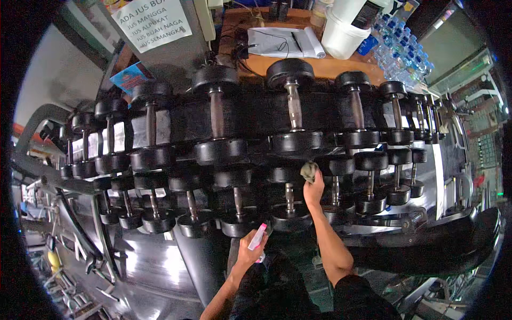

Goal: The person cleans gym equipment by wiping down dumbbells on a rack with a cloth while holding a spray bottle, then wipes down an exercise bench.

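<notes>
My right hand (pixel 314 191) grips a crumpled greyish cloth (pixel 309 172). The cloth is at the inner end of a black dumbbell (pixel 289 200) on the lower tier; whether it touches is hard to tell. In my left hand (pixel 249 249) is a spray bottle with a white and pink trigger head (pixel 258 237), held low in front of the lower tier. Its body is mostly hidden by my fingers. Just beyond the cloth, on the upper tier, lies a larger dumbbell (pixel 295 106) with a worn metal handle. Another dumbbell (pixel 335 188) sits right of my right hand.
Two tiers of dumbbells fill the rack (pixel 256 108). Behind stands a wooden table (pixel 348 66) with an open notebook (pixel 284 42), white buckets (pixel 344 34) and bottled water (pixel 402 50). A black padded bench (pixel 420 248) lies at right. A printed sign (pixel 150 24) hangs at upper left.
</notes>
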`<action>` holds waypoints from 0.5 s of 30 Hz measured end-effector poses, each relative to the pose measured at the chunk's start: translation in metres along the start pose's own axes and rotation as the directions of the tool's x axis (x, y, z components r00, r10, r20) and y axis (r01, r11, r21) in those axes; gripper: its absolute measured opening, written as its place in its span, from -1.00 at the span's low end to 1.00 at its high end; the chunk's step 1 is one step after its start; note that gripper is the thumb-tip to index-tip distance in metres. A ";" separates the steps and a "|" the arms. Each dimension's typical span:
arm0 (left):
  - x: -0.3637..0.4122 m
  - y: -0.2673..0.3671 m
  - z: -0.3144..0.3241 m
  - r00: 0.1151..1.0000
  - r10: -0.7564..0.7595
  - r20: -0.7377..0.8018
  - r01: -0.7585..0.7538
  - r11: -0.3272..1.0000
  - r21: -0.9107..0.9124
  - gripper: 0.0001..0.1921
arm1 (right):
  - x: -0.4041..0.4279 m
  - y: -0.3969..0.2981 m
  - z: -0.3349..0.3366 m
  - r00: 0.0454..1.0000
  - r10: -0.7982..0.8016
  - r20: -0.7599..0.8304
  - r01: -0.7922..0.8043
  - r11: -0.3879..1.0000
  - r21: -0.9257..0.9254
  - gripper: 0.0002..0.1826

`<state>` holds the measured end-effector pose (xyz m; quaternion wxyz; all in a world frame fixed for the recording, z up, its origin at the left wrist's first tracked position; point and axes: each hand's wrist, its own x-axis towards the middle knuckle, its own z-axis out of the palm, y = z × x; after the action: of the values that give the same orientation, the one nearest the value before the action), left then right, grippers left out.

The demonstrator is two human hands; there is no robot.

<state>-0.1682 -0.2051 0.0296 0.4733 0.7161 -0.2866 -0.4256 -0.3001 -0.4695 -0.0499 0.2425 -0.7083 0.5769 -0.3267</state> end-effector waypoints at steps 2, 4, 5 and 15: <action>-0.003 0.004 -0.003 0.997 0.064 -0.037 -0.062 0.996 0.059 -0.87 | 0.001 -0.038 0.002 0.965 -0.141 0.221 0.174 0.975 -0.136 -0.48; -0.007 0.006 -0.003 0.997 -0.063 -0.038 0.064 0.998 0.018 -0.84 | 0.008 -0.074 0.008 0.820 -0.353 0.450 0.451 0.883 -0.130 -0.53; -0.008 0.008 -0.003 0.997 -0.064 -0.037 0.065 0.998 0.016 -0.84 | 0.012 -0.086 0.017 0.727 -0.457 0.512 0.586 0.802 -0.117 -0.56; -0.007 0.002 -0.014 0.996 -0.082 -0.039 0.083 0.996 0.034 -0.86 | 0.082 -0.057 0.103 0.800 -0.246 0.548 0.471 0.823 -0.317 -0.74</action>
<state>-0.1591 -0.1943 0.0358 0.4477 0.7436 -0.2554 -0.4259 -0.1761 -0.5406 -0.0626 0.1447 -0.9010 0.4068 -0.0417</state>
